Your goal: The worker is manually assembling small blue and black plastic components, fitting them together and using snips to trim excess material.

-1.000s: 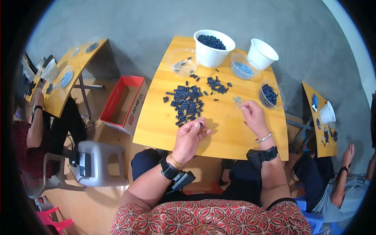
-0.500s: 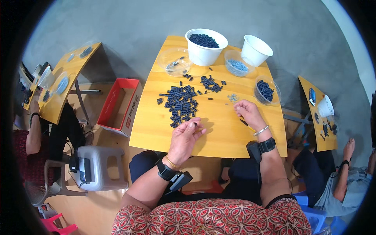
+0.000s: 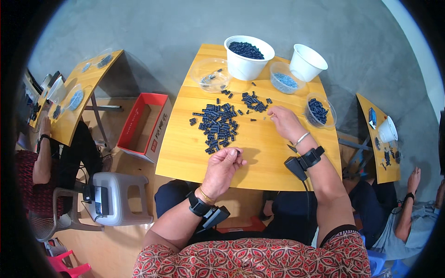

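Observation:
My left hand is closed near the front of the wooden table, pinching a small black plastic piece between thumb and finger. Ahead of it spreads a large pile of black plastic pieces. A smaller group of the same pieces lies farther back, close to my right fingertips. My right hand reaches down to the tabletop with its fingers drawn together, over the spot with tiny metal bits. What those fingers grip is hidden. A slim dark tool shows partly beneath my right wrist.
At the table's back stand a white tub full of black pieces, a clear bowl, a bowl of small silvery parts and a tilted white tub. A clear bowl of black pieces sits right. People work at both sides.
My right hand has moved forward and left, covering most of the little metal parts. My left hand stays near the front with the black piece. The whole view has shifted slightly.

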